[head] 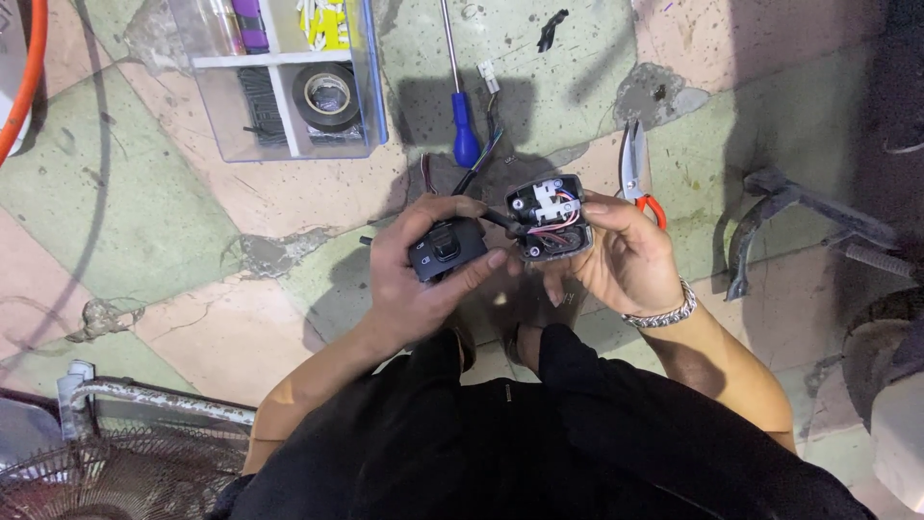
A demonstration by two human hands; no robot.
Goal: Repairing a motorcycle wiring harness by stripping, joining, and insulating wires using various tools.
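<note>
Resting in the left hand (423, 274), the black switch housing (446, 248).

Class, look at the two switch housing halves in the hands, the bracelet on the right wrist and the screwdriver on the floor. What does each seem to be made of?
Switch housing halves: probably moulded black plastic, matte, with moulded buttons and screw posts.
Bracelet: apparently metal, silvery, shiny links.
Screwdriver: bright steel-looking shaft, glossy blue handle, likely plastic.

Switch halves (500, 231) in hands; screwdriver (460, 96) beyond; organizer box (289, 77) far left; snips (635, 169) right.
</note>
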